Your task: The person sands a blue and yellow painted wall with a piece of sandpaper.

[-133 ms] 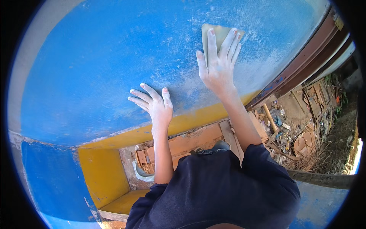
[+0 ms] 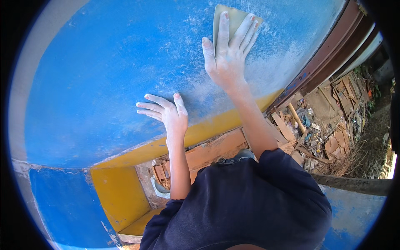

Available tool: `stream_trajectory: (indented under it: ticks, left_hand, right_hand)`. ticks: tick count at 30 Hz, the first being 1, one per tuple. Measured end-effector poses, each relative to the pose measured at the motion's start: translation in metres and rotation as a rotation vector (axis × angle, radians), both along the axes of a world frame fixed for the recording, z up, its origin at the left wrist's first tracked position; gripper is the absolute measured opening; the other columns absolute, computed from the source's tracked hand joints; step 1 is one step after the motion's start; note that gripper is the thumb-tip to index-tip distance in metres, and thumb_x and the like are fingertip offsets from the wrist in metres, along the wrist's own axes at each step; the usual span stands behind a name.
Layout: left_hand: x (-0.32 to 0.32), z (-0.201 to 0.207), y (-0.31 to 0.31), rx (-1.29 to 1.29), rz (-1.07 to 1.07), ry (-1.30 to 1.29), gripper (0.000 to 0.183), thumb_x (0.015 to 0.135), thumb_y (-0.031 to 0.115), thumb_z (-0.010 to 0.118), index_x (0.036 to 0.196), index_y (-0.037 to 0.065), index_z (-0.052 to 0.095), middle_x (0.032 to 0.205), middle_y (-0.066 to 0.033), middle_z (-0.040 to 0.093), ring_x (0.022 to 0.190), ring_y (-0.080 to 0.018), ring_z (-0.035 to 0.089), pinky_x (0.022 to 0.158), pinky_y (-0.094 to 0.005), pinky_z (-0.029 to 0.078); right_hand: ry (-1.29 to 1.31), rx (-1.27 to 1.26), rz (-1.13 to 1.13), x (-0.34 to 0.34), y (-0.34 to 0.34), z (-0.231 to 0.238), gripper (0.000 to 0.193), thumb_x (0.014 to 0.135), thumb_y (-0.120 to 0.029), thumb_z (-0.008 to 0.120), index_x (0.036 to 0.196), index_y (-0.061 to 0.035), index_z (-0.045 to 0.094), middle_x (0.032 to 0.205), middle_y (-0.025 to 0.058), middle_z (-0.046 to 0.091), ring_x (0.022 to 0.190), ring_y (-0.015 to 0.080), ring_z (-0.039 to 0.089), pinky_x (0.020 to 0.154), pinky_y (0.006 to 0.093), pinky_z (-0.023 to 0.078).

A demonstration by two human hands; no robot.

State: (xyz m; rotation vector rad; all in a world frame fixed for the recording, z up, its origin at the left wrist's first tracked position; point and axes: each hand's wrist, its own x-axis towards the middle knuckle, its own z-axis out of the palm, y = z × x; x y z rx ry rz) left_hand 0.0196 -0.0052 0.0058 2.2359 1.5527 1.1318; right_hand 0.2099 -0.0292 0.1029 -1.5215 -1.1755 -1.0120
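Beige sheet — under right hand

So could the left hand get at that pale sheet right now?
Probably, by reaching up and right: only blue wall shows between the left hand and the pale sheet, though the right hand covers much of that sheet.

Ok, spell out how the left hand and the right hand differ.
The right hand lies over a pale sheet against the blue wall; the left hand has no sheet visible under it. The right hand is higher in the picture, the left hand lower. The right hand's fingers point mostly up, the left hand's toward the upper left. Both are coated whitish, backs showing.
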Motion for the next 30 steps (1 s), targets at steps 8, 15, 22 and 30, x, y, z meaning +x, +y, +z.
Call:
stream_trajectory:
  ticks: [8,15,22,30]
  left_hand:
    - [0.011,0.009,0.002,0.083,-0.005,-0.028,0.104,0.101,0.051,0.044,0.145,-0.012,-0.027,0.139,-0.0506,-0.035,0.131,-0.0673,-0.032,0.104,-0.0763,-0.012]
    - [0.053,0.012,-0.021,0.140,-0.178,-0.002,0.103,0.100,0.050,0.047,0.149,-0.008,-0.023,0.136,-0.0530,-0.035,0.128,-0.0700,-0.032,0.100,-0.0808,-0.011]
    - [0.090,0.011,-0.040,0.156,-0.361,0.107,0.092,0.098,0.049,0.051,0.159,0.008,-0.004,0.139,-0.0523,-0.033,0.126,-0.0729,-0.032,0.095,-0.0850,-0.007]
    - [0.116,0.008,-0.049,0.194,-0.444,0.256,0.079,0.098,0.050,0.051,0.161,0.021,0.012,0.149,-0.0437,-0.029,0.126,-0.0729,-0.032,0.093,-0.0869,-0.007]
  right_hand:
    - [0.179,-0.323,0.087,-0.023,-0.042,-0.130,0.073,0.096,-0.037,0.059,0.157,-0.0098,0.029,0.150,0.0482,0.016,0.139,0.0653,0.020,0.109,0.0723,0.021]
    - [0.403,0.029,0.082,0.036,-0.036,-0.063,0.071,0.103,-0.030,0.047,0.156,0.0048,0.016,0.149,0.0509,-0.001,0.137,0.0705,0.000,0.111,0.0722,0.013]
    - [0.546,-0.166,0.085,-0.004,-0.052,-0.224,0.070,0.102,-0.025,0.048,0.154,0.0087,0.015,0.150,0.0499,0.003,0.138,0.0689,0.005,0.112,0.0692,0.018]
    - [0.815,0.136,0.024,0.104,-0.069,-0.110,0.061,0.108,-0.025,0.030,0.153,0.0113,0.014,0.163,0.0273,0.013,0.149,0.0492,0.007,0.123,0.0504,0.009]
